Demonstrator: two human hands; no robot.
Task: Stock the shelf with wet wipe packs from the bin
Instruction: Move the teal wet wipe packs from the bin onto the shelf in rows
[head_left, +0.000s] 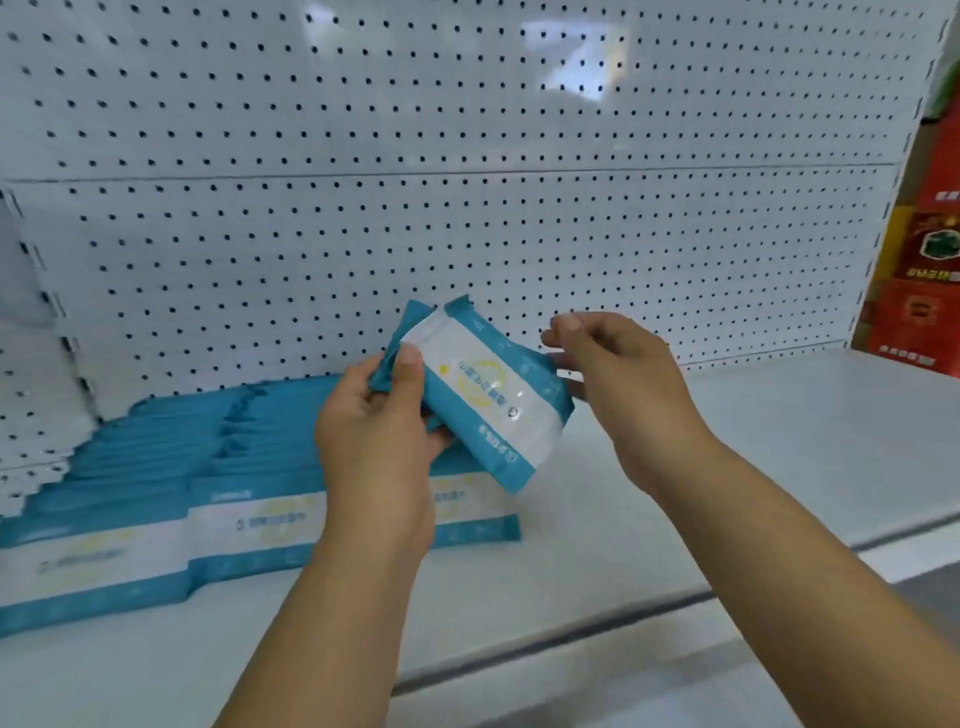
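Observation:
My left hand (376, 441) grips a blue and white wet wipe pack (488, 395), with a second pack partly hidden behind it, tilted above the white shelf (727, 457). My right hand (618, 384) hovers just right of the pack, fingers loosely curled; it seems to hold nothing, though its lower fingers lie close to the pack's right edge. Rows of the same packs (218, 467) stand upright on the shelf's left half, below and behind my left hand. The bin is out of sight.
A white pegboard back wall (467, 208) rises behind the shelf. Red and yellow boxes (924, 270) stand at the far right end. The shelf's front edge (623, 629) runs diagonally across the lower right.

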